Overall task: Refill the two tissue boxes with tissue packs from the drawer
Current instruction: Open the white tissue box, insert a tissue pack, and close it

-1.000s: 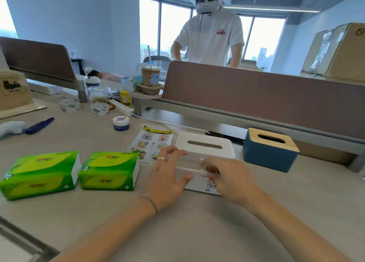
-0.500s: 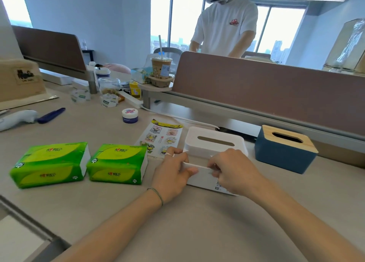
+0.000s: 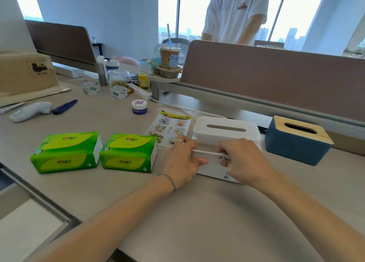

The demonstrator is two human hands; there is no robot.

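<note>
A white tissue box [image 3: 226, 130] with a slotted lid sits mid-desk. My left hand [image 3: 180, 163] and my right hand [image 3: 244, 160] both grip its near side, fingers curled along the seam under the lid. To its right stands a blue tissue box [image 3: 296, 149] with a wooden slotted lid, untouched. Two green tissue packs lie side by side on the desk to the left, one [image 3: 66, 152] farther left and one [image 3: 128, 152] close to my left hand. The lower front of the white box is hidden by my hands.
A sticker sheet [image 3: 171, 128] lies beside the white box. Farther back are a small blue jar [image 3: 139, 106], a white handheld device [image 3: 29, 110], a blue pen [image 3: 64, 107], a drink cup [image 3: 169, 57] and a brown partition [image 3: 276, 78]. A person [image 3: 236, 15] stands behind it. An open drawer [image 3: 23, 222] is at lower left.
Both hands have closed onto the near side of the white box, fingers now curled at its seam. The view has shifted closer and slightly left.
</note>
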